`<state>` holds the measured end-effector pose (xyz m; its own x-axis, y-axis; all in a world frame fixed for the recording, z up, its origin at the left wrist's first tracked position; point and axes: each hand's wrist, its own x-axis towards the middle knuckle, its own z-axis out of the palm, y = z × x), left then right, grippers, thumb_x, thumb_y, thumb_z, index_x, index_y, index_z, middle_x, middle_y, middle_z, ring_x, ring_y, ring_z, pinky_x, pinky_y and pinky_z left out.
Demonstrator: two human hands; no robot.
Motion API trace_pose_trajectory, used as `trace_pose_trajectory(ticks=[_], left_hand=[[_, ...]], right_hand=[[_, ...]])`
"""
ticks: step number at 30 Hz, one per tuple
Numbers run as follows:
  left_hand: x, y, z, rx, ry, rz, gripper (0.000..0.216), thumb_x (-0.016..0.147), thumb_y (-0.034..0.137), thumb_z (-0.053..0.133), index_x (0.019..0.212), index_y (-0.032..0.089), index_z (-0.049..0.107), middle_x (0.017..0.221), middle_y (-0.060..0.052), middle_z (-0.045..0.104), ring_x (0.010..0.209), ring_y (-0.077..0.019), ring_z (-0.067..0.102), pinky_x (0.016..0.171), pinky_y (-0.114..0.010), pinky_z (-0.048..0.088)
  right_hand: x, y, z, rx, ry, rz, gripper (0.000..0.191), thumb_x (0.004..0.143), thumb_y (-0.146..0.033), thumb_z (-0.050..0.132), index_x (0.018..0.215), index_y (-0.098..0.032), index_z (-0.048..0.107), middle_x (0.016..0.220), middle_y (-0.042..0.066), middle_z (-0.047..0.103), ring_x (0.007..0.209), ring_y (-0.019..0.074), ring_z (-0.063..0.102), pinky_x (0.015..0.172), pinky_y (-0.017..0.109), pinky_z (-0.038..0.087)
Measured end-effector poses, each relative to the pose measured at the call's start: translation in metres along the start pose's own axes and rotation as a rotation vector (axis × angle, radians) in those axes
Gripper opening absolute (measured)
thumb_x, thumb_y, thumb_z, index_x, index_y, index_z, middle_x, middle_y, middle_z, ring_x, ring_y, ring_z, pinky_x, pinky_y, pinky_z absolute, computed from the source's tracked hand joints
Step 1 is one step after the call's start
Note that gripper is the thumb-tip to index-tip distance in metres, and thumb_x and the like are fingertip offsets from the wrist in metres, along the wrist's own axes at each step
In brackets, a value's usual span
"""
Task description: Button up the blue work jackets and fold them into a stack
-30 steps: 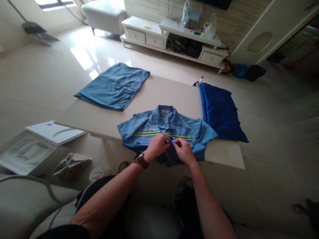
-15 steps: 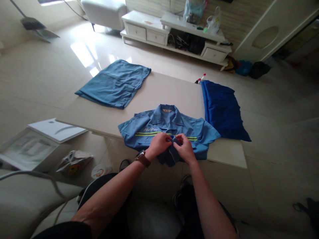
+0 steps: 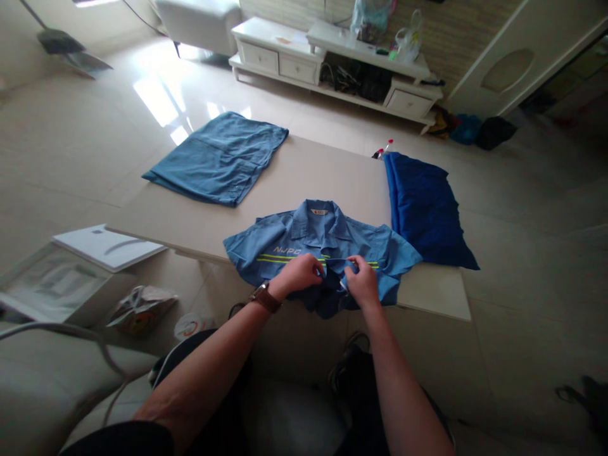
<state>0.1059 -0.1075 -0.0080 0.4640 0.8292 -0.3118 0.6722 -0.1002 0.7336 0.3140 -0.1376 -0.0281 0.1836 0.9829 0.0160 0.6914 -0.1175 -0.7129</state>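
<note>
A blue short-sleeved work shirt (image 3: 280,231) with yellow-green stripes lies face up at the table's near edge, its collar pointing away from me. My left hand (image 3: 303,272), below a brown-strapped watch (image 3: 266,296), pinches one front edge of the shirt. The other front edge is held between the fingers of my right hand (image 3: 363,283). Between the hands the front gapes apart, and the lower part of the shirt hangs over the table edge. Whether a button is in my fingers is too small to tell.
Folded blue-grey clothing (image 3: 221,155) lies on the white table (image 3: 327,171) at left; a dark blue folded garment (image 3: 425,209) overhangs its right end. Red-capped bottles (image 3: 388,146) show behind. A white-lidded box (image 3: 104,247) and a paper bag (image 3: 142,307) stand on the floor at left.
My hands have drawn apart, the right one moving rightward and the left slightly leftward. The shirt's front edges, together before, are now separated.
</note>
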Motion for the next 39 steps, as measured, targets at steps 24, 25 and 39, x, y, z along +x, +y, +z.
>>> trace_pose_trajectory(ticks=[24,25,39], left_hand=[[-0.004,0.014,0.024,0.384,0.279,-0.139,0.018,0.095,0.03,0.058,0.106,0.017,0.062,0.11,-0.012,0.07,0.1,-0.0255,0.068,0.082,-0.034,0.049],[-0.003,0.016,0.024,0.387,0.3,-0.126,0.015,0.095,0.026,0.055,0.105,0.017,0.062,0.108,-0.011,0.07,0.1,-0.0251,0.067,0.083,-0.034,0.049],[0.0,0.013,0.027,0.196,0.302,-0.018,0.018,0.088,0.017,0.06,0.097,0.018,0.076,0.092,-0.009,0.076,0.09,-0.0224,0.069,0.081,-0.031,0.049]], right_hand=[[-0.001,-0.013,-0.011,0.509,-0.214,0.053,0.029,0.084,-0.051,0.061,0.08,-0.022,0.061,0.079,-0.001,0.06,0.079,0.0176,0.055,0.077,0.028,0.046],[0.0,-0.011,-0.009,0.496,-0.17,0.083,0.032,0.084,-0.053,0.06,0.081,-0.022,0.06,0.077,-0.001,0.059,0.078,0.0179,0.055,0.077,0.028,0.045],[-0.01,-0.018,0.009,0.145,-0.217,-0.158,0.022,0.086,-0.036,0.069,0.099,-0.019,0.072,0.083,0.004,0.071,0.076,0.0197,0.064,0.075,0.032,0.051]])
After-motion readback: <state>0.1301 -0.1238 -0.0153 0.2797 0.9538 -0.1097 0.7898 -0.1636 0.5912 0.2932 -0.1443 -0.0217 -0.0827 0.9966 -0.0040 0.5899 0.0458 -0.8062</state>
